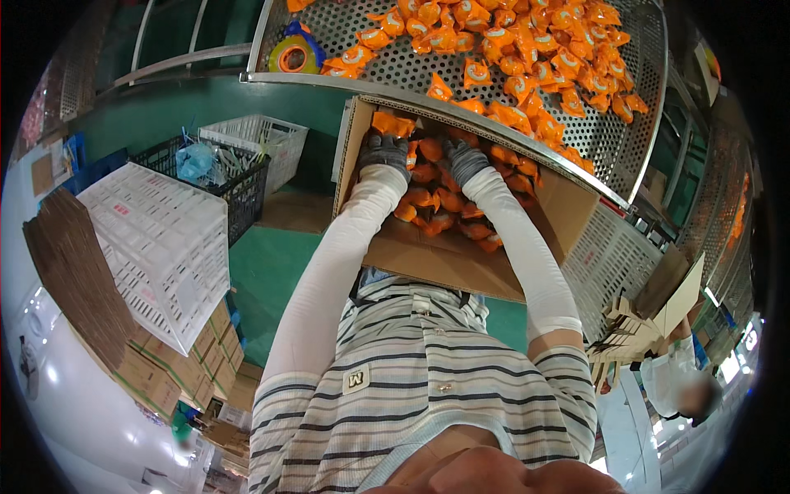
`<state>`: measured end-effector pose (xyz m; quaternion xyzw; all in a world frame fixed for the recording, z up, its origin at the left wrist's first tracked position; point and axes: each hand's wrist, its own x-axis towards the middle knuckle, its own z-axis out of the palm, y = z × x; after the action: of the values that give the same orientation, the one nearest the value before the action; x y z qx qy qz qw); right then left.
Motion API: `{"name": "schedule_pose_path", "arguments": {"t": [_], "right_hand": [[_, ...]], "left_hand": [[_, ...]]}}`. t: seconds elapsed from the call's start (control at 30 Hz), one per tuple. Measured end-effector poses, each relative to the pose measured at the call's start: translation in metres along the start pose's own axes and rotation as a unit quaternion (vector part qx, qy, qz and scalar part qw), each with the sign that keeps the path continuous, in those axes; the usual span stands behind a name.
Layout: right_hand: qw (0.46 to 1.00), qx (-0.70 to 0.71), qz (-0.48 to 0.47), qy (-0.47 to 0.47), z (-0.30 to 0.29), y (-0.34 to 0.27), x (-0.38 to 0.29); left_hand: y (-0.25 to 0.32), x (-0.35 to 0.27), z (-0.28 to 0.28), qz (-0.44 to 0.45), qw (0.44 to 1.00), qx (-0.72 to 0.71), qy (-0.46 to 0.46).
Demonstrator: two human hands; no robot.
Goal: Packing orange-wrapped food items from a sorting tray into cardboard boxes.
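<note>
An open cardboard box (426, 253) sits before me, holding many orange-wrapped fruits (432, 173). Both my hands wear grey gloves and reach inside it. My left hand (384, 153) is by the far left corner, its fingertips at a wrapped fruit (393, 125). Among the fruits in the middle rests my right hand (464, 162), fingers pointing away from me and touching them. Whether either hand grips a fruit is hidden by the gloves and the fruits. Beyond the box, a perforated metal tray (395, 62) carries a pile of wrapped fruits (524, 43).
A tape dispenser (296, 52) lies at the tray's left. To my left are white plastic crates (160, 241), a black crate (244, 191) with scraps and stacked flattened cardboard (74, 265). Another white crate (611, 265) stands right. A person (669, 376) is farther right.
</note>
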<state>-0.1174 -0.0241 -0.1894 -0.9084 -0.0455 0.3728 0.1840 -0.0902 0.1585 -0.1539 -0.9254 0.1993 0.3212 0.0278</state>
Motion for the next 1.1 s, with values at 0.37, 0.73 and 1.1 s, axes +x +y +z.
{"name": "schedule_pose_path", "arguments": {"t": [0.37, 0.73, 1.1], "right_hand": [[0.976, -0.163, -0.147, -0.009, 0.003, -0.025, 0.024], [0.981, -0.144, -0.037, 0.122, -0.024, 0.013, -0.028], [0.988, -0.144, -0.05, 0.013, -0.023, 0.017, -0.023]], "left_hand": [[-0.002, -0.028, 0.012, -0.037, 0.964, -0.194, 0.177], [0.039, 0.031, -0.001, 0.171, 0.92, -0.241, 0.255], [0.033, 0.078, 0.023, 0.122, 0.981, 0.151, 0.012]]}}
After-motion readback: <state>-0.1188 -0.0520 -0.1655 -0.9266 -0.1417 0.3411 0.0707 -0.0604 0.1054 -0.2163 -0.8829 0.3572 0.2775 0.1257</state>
